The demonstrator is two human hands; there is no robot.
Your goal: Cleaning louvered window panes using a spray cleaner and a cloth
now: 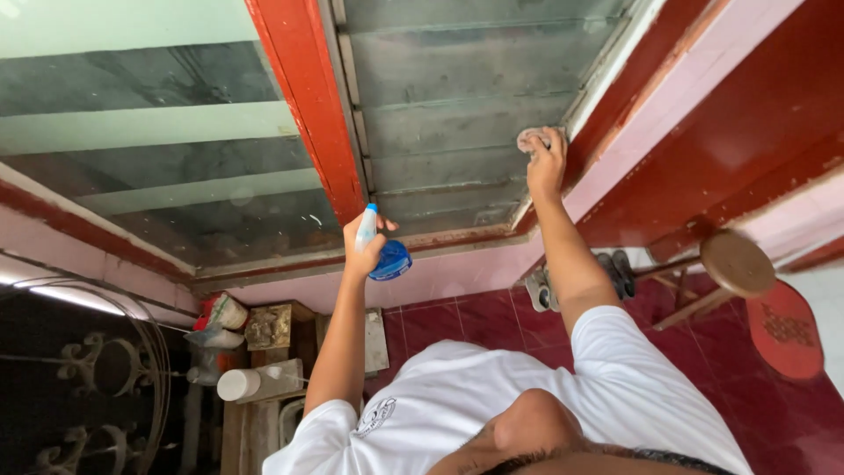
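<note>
Against a louvered glass window [440, 123], right hand [547, 163] presses a cloth [530, 136] flat; left hand [362, 251] grips a blue spray bottle [387, 257].

A blue spray bottle [385, 255] with a white nozzle sat gripped in the left hand [362, 246] below the red window frame. A red-and-white bag [221, 312] lay on the cluttered shelf at lower left.

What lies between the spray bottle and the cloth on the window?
In the head view, only glass louvre slats lie between the blue spray bottle in the left hand and the cloth under the right hand.
</note>
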